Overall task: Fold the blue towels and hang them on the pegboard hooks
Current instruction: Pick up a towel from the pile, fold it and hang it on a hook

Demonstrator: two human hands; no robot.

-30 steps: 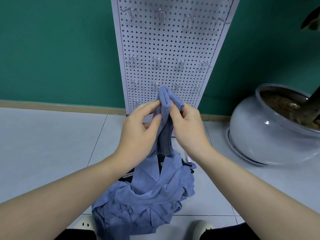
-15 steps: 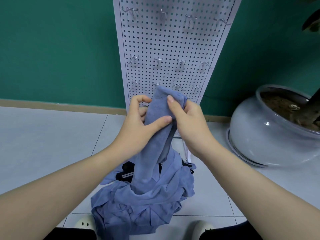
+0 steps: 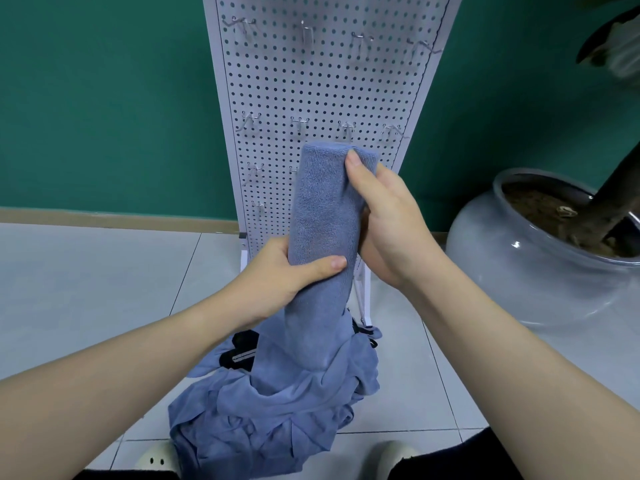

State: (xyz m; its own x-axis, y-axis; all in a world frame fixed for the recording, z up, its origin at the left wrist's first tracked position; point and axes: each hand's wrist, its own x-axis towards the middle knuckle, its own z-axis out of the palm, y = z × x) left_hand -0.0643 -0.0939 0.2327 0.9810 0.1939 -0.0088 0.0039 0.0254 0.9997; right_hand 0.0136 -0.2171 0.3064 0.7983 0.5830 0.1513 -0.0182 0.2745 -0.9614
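Note:
A blue towel (image 3: 325, 216) is held up as a long folded strip in front of the white pegboard (image 3: 322, 84). My left hand (image 3: 277, 282) grips its lower part, thumb across the front. My right hand (image 3: 388, 223) grips the upper part from the right side, thumb near the folded top edge. The towel's lower end hangs down into a pile of crumpled blue towels (image 3: 273, 414) on the floor. Several bare metal hooks (image 3: 299, 122) stick out of the pegboard in rows.
A large grey plant pot (image 3: 526, 258) with soil and a trunk stands to the right. A black object (image 3: 242, 351) lies partly under the towel pile. The pegboard's foot (image 3: 362, 306) stands behind the pile. Two white shoes (image 3: 156, 460) show at the bottom edge.
The towel went from a bunched pinch at its top to a smoothed, wider folded strip. My left hand slid down the towel while my right stayed near the top.

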